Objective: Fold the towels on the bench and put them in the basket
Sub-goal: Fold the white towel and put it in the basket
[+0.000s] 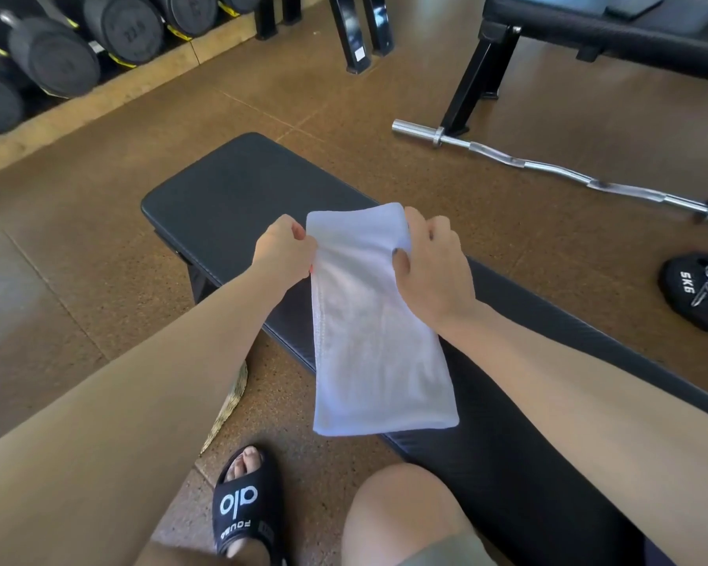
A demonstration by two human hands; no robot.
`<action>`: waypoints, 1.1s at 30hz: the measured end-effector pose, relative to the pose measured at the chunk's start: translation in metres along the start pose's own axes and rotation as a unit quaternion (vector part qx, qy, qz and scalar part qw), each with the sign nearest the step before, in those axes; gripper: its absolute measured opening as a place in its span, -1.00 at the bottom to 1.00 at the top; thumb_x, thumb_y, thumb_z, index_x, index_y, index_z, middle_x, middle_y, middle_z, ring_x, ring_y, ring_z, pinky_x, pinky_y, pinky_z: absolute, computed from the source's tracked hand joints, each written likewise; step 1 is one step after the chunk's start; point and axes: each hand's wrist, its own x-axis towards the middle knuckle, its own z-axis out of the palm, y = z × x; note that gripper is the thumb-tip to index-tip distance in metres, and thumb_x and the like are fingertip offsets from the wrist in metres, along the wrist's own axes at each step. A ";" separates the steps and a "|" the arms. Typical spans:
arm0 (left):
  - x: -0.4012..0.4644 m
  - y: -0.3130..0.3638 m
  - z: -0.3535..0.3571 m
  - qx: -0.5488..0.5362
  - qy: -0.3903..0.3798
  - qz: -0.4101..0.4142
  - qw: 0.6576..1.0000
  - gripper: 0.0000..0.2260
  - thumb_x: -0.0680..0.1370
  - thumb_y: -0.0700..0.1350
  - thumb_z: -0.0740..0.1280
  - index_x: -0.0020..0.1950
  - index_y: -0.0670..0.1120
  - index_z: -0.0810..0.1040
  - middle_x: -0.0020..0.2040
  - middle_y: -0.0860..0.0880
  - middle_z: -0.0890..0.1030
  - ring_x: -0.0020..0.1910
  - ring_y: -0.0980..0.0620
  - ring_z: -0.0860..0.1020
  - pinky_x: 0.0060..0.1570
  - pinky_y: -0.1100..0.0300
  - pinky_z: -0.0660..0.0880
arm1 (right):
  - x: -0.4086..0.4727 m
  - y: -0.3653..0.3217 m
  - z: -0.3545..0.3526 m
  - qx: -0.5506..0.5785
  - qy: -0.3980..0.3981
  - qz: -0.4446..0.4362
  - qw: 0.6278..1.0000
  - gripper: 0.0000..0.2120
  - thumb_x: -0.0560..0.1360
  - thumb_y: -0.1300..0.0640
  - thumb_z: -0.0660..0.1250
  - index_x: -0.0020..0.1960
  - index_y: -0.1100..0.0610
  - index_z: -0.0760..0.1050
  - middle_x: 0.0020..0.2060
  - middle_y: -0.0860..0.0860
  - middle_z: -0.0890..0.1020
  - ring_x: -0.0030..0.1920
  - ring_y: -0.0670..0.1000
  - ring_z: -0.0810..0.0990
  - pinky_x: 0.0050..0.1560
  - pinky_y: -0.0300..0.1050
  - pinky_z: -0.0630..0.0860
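A white towel (375, 332), folded into a long narrow strip, lies across the black padded bench (229, 185), its near end hanging over the bench's front edge. My left hand (285, 249) pinches the towel's left edge near the far end. My right hand (434, 259) grips the far right corner, thumb on top of the cloth. A sliver of a woven basket (229, 398) shows on the floor under my left forearm, mostly hidden.
A curl bar (548, 167) and a 5 kg plate (699, 292) lie on the brown floor to the right. A second bench (589, 30) stands behind them. Dumbbells (58, 47) fill a rack at the far left. My sandalled foot (246, 504) rests below.
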 end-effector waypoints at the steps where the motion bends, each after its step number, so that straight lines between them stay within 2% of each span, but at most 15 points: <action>1: -0.002 0.000 0.001 0.014 0.000 0.004 1.000 -0.91 0.58 -0.14 0.23 0.04 -0.11 0.46 -0.25 -0.07 0.64 -0.05 -0.14 0.65 0.08 -0.08 0.61 | -0.002 0.000 0.001 -0.037 0.004 -0.033 0.999 -0.54 0.62 0.07 0.21 0.49 0.12 0.27 0.18 0.13 0.43 0.02 0.13 0.45 -0.08 -0.02 0.47; 3: -0.005 0.001 0.002 0.047 -0.002 0.008 0.999 -0.78 0.59 -0.03 0.26 0.05 -0.18 0.51 -0.28 -0.05 0.65 -0.11 -0.11 0.64 0.04 -0.02 0.61 | -0.008 -0.001 0.006 -0.085 -0.009 -0.075 0.994 -0.54 0.63 0.01 0.14 0.49 0.14 0.29 0.30 0.14 0.43 0.17 0.16 0.46 0.08 0.01 0.45; 5: -0.008 0.001 0.003 0.083 -0.013 0.022 0.996 -0.68 0.56 0.03 0.31 -0.03 -0.25 0.57 -0.25 -0.09 0.62 -0.21 -0.11 0.58 -0.05 0.01 0.59 | -0.016 -0.004 0.012 -0.094 -0.048 -0.079 0.991 -0.49 0.63 -0.06 0.02 0.51 0.15 0.27 0.44 0.17 0.35 0.36 0.19 0.38 0.31 0.09 0.39; 7: -0.011 0.000 0.001 0.098 -0.023 0.030 0.994 -0.74 0.55 -0.03 0.32 -0.02 -0.24 0.55 -0.19 -0.14 0.54 -0.20 -0.13 0.55 -0.06 -0.04 0.58 | -0.022 -0.007 0.015 -0.099 -0.084 -0.065 0.989 -0.41 0.61 -0.12 -0.11 0.55 0.13 0.20 0.53 0.18 0.23 0.47 0.21 0.26 0.41 0.13 0.31; 9: -0.011 -0.002 -0.002 0.096 -0.025 0.028 0.995 -0.80 0.55 -0.09 0.29 0.00 -0.23 0.50 -0.14 -0.18 0.54 -0.09 -0.21 0.62 -0.02 -0.05 0.58 | -0.023 -0.009 0.014 -0.108 -0.098 -0.063 0.987 -0.37 0.60 -0.15 -0.16 0.57 0.12 0.17 0.56 0.17 0.17 0.52 0.21 0.19 0.46 0.14 0.25; 11: -0.012 -0.004 -0.005 0.098 -0.023 0.028 0.994 -0.83 0.57 -0.12 0.25 0.02 -0.22 0.48 -0.10 -0.19 0.58 -0.02 -0.22 0.62 -0.03 -0.04 0.58 | -0.023 -0.010 0.011 -0.114 -0.110 -0.070 0.985 -0.35 0.61 -0.19 -0.18 0.58 0.11 0.15 0.57 0.17 0.14 0.54 0.22 0.15 0.49 0.16 0.21; 14: -0.016 -0.009 -0.004 0.121 -0.008 0.047 0.991 -0.82 0.62 -0.11 0.23 0.11 -0.21 0.45 -0.13 -0.13 0.58 -0.18 -0.13 0.61 -0.24 0.09 0.50 | -0.024 -0.008 0.012 -0.128 -0.128 -0.073 0.981 -0.31 0.59 -0.26 -0.20 0.58 0.08 0.13 0.59 0.15 0.10 0.55 0.22 0.13 0.49 0.17 0.20; 18: -0.025 -0.015 0.010 0.164 0.037 0.104 0.980 -0.85 0.66 -0.16 0.19 0.13 -0.23 0.35 -0.04 -0.21 0.55 -0.21 -0.13 0.50 -0.33 0.08 0.40 | -0.025 -0.006 0.014 -0.136 -0.144 -0.067 0.978 -0.28 0.58 -0.30 -0.23 0.61 0.06 0.07 0.61 0.16 0.03 0.57 0.24 0.07 0.52 0.20 0.13; 20: -0.030 -0.009 0.013 0.172 0.070 0.129 0.974 -0.80 0.66 -0.16 0.19 0.21 -0.24 0.33 0.09 -0.24 0.49 -0.10 -0.13 0.48 -0.24 0.13 0.39 | -0.023 -0.006 0.012 -0.146 -0.143 -0.074 0.976 -0.29 0.58 -0.30 -0.23 0.61 0.06 0.08 0.60 0.17 0.05 0.57 0.23 0.08 0.52 0.19 0.13; 22: -0.040 -0.004 0.015 0.195 0.103 0.166 0.961 -0.73 0.66 -0.11 0.20 0.29 -0.22 0.30 0.14 -0.21 0.39 -0.04 -0.13 0.50 -0.11 0.10 0.49 | -0.021 -0.007 0.007 -0.152 -0.135 -0.082 0.976 -0.30 0.59 -0.27 -0.23 0.60 0.06 0.12 0.59 0.19 0.09 0.56 0.23 0.10 0.52 0.19 0.14; 24: -0.059 -0.005 0.018 0.223 0.114 0.216 0.944 -0.70 0.65 -0.05 0.23 0.27 -0.20 0.30 0.08 -0.15 0.33 -0.14 -0.07 0.48 -0.14 0.15 0.50 | -0.022 -0.007 0.003 -0.146 -0.128 -0.088 0.977 -0.34 0.60 -0.20 -0.23 0.60 0.07 0.15 0.59 0.20 0.12 0.57 0.22 0.10 0.53 0.17 0.12; 26: -0.077 -0.012 0.022 0.234 0.089 0.240 0.938 -0.68 0.60 -0.09 0.30 0.25 -0.23 0.31 0.05 -0.13 0.31 -0.21 -0.05 0.45 -0.24 0.27 0.39 | -0.025 -0.007 0.003 -0.136 -0.126 -0.099 0.978 -0.36 0.61 -0.14 -0.25 0.60 0.07 0.15 0.59 0.18 0.13 0.58 0.19 0.08 0.53 0.16 0.10; 28: -0.085 -0.018 0.021 0.204 0.051 0.220 0.953 -0.72 0.56 -0.23 0.30 0.20 -0.28 0.31 0.03 -0.13 0.29 -0.13 -0.05 0.39 -0.25 0.35 0.33 | -0.028 -0.007 0.004 -0.127 -0.131 -0.103 0.978 -0.35 0.59 -0.12 -0.28 0.60 0.07 0.14 0.59 0.16 0.13 0.58 0.18 0.06 0.52 0.14 0.10; 30: -0.084 -0.017 0.014 0.135 0.029 0.162 0.977 -0.77 0.56 -0.31 0.26 0.15 -0.22 0.27 0.02 -0.13 0.30 -0.14 -0.02 0.34 -0.25 0.40 0.33 | -0.029 -0.007 0.006 -0.125 -0.133 -0.100 0.978 -0.35 0.59 -0.12 -0.26 0.60 0.08 0.13 0.59 0.16 0.11 0.58 0.18 0.05 0.51 0.13 0.10; 33: -0.084 -0.020 0.007 0.095 0.010 0.128 0.987 -0.77 0.57 -0.31 0.24 0.11 -0.13 0.23 0.01 -0.16 0.40 -0.16 -0.04 0.40 -0.36 0.31 0.31 | -0.027 -0.006 0.004 -0.150 -0.134 -0.105 0.974 -0.36 0.61 -0.14 -0.26 0.60 0.09 0.11 0.59 0.18 0.11 0.59 0.19 0.05 0.53 0.16 0.10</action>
